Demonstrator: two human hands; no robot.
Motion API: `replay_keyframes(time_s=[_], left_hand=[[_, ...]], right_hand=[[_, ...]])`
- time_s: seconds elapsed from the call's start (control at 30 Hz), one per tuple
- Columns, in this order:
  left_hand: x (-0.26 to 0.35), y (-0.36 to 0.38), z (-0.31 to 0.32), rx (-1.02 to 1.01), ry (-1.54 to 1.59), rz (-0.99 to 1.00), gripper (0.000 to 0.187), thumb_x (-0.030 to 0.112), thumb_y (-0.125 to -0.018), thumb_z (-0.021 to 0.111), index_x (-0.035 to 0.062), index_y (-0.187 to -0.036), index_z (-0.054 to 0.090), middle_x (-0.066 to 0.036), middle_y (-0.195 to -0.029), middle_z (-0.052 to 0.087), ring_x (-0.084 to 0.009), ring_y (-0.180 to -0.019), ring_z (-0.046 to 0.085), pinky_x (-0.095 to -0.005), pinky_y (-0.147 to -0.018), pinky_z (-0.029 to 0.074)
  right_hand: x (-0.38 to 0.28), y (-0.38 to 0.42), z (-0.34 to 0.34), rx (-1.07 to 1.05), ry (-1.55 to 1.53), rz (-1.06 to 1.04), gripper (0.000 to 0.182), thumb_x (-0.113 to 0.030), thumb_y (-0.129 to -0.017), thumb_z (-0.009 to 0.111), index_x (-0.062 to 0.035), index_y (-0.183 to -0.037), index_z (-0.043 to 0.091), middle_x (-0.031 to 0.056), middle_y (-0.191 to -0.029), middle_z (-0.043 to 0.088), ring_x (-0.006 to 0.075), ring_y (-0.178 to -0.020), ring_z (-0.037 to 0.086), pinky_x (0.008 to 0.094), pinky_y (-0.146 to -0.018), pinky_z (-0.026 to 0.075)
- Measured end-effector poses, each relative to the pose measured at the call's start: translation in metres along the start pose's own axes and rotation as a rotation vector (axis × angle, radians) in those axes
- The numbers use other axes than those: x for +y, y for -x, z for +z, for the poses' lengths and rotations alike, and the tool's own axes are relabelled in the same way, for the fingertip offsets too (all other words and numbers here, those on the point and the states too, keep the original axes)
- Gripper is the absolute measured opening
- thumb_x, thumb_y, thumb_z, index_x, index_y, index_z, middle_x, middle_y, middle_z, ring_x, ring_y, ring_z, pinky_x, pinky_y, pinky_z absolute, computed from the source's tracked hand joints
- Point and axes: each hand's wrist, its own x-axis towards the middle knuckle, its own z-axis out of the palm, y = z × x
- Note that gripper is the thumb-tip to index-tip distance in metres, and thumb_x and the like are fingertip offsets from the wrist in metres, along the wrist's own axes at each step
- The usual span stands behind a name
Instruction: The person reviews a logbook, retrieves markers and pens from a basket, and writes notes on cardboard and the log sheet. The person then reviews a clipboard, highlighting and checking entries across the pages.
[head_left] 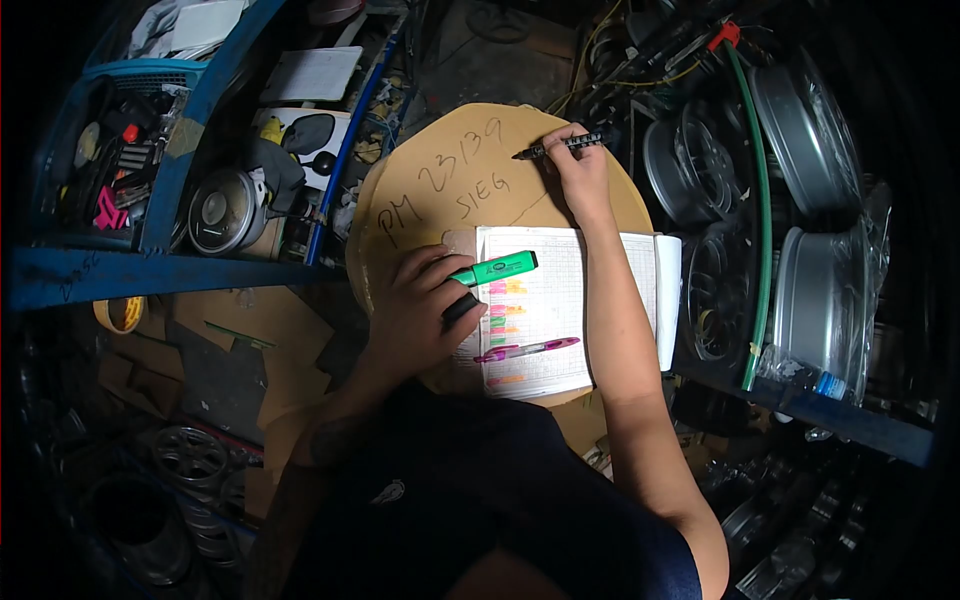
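1. Nearest, the open notebook (560,375) lies over the near edge of the round cardboard (400,170), its ruled page bearing coloured marks. A pink pen (530,349) rests slantwise across the page; it looks free to roll, so the notebook is best left level.

2. At the cardboard's left edge, the left hand (415,300) overlaps the notebook's side. Its fingers are curled round a green highlighter (510,264) and a small black object (461,308) that I cannot identify. A firm, flat press of the palm here would steady the cardboard better than fingertips alone.

3. Toward the far right edge, the right hand (580,175) has its fingers closed narrowly on a black marker (584,143), tip pointing left. Whether the tip touches the cardboard I cannot tell. Light, even pressure and a forearm clear of the page's loose edge should give clean strokes.

4. Left of the tip, large handwritten lettering (460,165) slants up from the left edge toward the far edge. Matching its size and slope would suit any added stroke.

5. Beyond the right edge stand silver wheels (812,130); beyond the left, a blue rack (110,273).
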Motion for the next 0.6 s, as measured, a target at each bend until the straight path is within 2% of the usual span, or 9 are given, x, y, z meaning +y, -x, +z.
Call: replay_keyframes(time_s=[0.17,0.37,0.47,0.6], left_hand=[[0.000,-0.001,-0.001,-0.002,-0.009,0.004,0.024,0.024,-0.086,0.077,0.0044,-0.100,0.075,-0.009,-0.130,0.067,-0.0360,-0.129,0.054,-0.0489,-0.110,0.042],[0.002,-0.001,-0.001,-0.004,-0.001,-0.001,0.026,0.024,-0.087,0.077,0.0046,-0.103,0.075,-0.008,-0.129,0.067,-0.0356,-0.128,0.055,-0.0487,-0.110,0.043],[0.000,-0.001,-0.001,0.004,-0.008,0.006,0.026,0.024,-0.087,0.077,0.0046,-0.104,0.075,-0.008,-0.129,0.067,-0.0354,-0.128,0.055,-0.0486,-0.109,0.043],[0.000,0.001,0.000,0.009,-0.010,0.010,0.027,0.024,-0.087,0.077,0.0049,-0.105,0.075,-0.008,-0.129,0.068,-0.0354,-0.128,0.055,-0.0486,-0.109,0.043]], right_hand=[[0.003,-0.003,-0.010,-0.054,0.047,0.077,0.008,-0.007,-0.094,0.067,-0.0025,-0.087,0.069,-0.0028,-0.072,0.061,0.0047,-0.066,0.053,0.0229,-0.062,0.042],[0.002,-0.003,-0.001,0.056,0.088,-0.035,0.007,-0.007,-0.091,0.068,-0.0022,-0.086,0.069,-0.0034,-0.071,0.061,0.0041,-0.066,0.052,0.0232,-0.062,0.041],[0.005,-0.001,-0.007,-0.030,0.150,-0.001,0.007,-0.007,-0.091,0.069,-0.0023,-0.086,0.069,-0.0034,-0.071,0.061,0.0040,-0.067,0.052,0.0238,-0.063,0.042],[0.000,-0.002,-0.005,0.069,0.123,-0.038,0.008,-0.009,-0.090,0.071,-0.0022,-0.086,0.069,-0.0037,-0.072,0.061,0.0043,-0.068,0.052,0.0246,-0.064,0.043]])
